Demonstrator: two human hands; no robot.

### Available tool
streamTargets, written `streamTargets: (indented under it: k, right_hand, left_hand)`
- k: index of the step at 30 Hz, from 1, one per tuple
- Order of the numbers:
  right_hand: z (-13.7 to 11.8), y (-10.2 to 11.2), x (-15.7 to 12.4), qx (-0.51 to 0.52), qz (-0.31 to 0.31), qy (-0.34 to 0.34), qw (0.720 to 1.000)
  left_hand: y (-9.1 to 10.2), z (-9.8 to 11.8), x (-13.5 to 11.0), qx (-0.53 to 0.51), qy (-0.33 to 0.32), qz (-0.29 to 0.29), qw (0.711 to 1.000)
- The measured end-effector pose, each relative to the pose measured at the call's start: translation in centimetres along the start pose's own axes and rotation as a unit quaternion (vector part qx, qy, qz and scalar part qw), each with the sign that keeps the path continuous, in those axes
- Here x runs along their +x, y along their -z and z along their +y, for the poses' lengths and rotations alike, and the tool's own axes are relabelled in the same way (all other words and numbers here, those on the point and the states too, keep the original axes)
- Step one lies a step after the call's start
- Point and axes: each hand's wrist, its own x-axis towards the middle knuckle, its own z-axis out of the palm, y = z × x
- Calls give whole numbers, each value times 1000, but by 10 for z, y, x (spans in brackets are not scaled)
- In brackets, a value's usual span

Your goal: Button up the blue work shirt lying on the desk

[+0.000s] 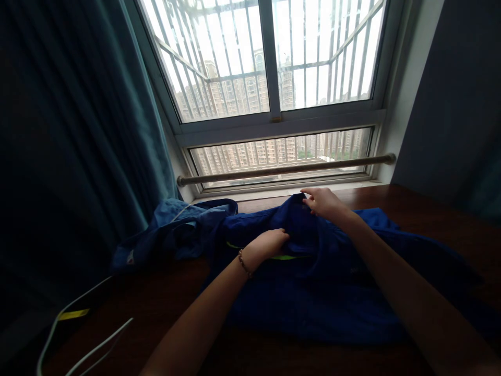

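Nearest the camera, a white cable [84, 331] with a yellow tag [73, 314] curved across the dark wooden tabletop [156, 303] at the lower left, well apart from both hands. Beyond it a dark blue garment [313, 292] lay spread over the middle of the tabletop, with a thin bright green stripe [287, 257] showing in one fold. The left hand [270, 243], a beaded bracelet [245, 262] on its wrist, rested on the garment near that stripe with the fingers curled into the cloth, seemingly pinching a fold. The right hand [324, 202] reached farther, to the garment's far edge, its fingers closed on a raised bit of the fabric. To the left of the hands a lighter blue garment [176, 232] lay crumpled, touching the dark one. Behind everything a metal rod [285, 168] ran along the foot of the window [270, 78], whose outer bars gave onto tall apartment blocks, and a teal curtain [86, 130] hung down the left side
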Motion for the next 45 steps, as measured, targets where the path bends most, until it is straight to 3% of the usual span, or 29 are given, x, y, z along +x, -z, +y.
streamTargets:
  k: [3, 5, 7, 11, 15, 18, 22, 25, 28, 30, 32, 34, 36, 38, 41, 43, 45]
  right_hand:
    - [-3, -1, -5, -5, -106, -10, 994]
    - [-3, 0, -8, -44, -142, -16, 989]
    - [-1, 1, -9, -69, -180, -22, 981]
    - [1, 0, -10, -26, -315, -14, 949]
    - [-9, -7, -17, -45, -416, 39, 907]
    - [-13, -12, -20, -77, -442, 33, 893]
    - [-4, -16, -13, -77, -411, -8, 908]
    - [7, -12, -2, -98, -306, -14, 947]
    - [20, -8, 13, -108, -78, -74, 988]
    - [33, -12, 23, -94, 103, -125, 982]
    - [49, -23, 31, -73, 209, -125, 967]
    - [65, -37, 38, -70, 216, -83, 970]
    - [77, -49, 41, -91, 156, -64, 981]
    - [80, -55, 42, -110, 72, -93, 987]
    - [68, -48, 38, -120, 10, -106, 987]
    - [51, -37, 32, -111, 6, -59, 992]
    - [32, -29, 24, -64, -51, -5, 997]
  left_hand:
    - [-1, -14, 4, -9, 51, 14, 999]
    - [2, -18, 5, -18, 66, 28, 997]
    - [5, -19, 5, -4, 103, 66, 992]
    - [8, -23, 6, 42, 214, 158, 963]
    - [3, -30, 9, 39, 231, 184, 955]
    - [-1, -34, 10, 27, 238, 198, 950]
    - [-2, -40, 11, -15, 254, 229, 939]
    - [-2, -45, 12, -52, 252, 254, 933]
    - [-3, -49, 15, -81, 246, 275, 926]
    - [-4, -49, 17, -86, 225, 305, 921]
    - [-6, -45, 17, -77, 175, 344, 919]
    - [-7, -38, 16, -48, 116, 369, 921]
    - [-6, -29, 13, 1, 73, 366, 928]
    - [-1, -21, 10, 49, 50, 330, 941]
    - [9, -10, 5, 66, 52, 216, 973]
    - [15, -3, 1, 54, 62, 121, 989]
    - [19, 3, -4, 31, 62, -7, 998]
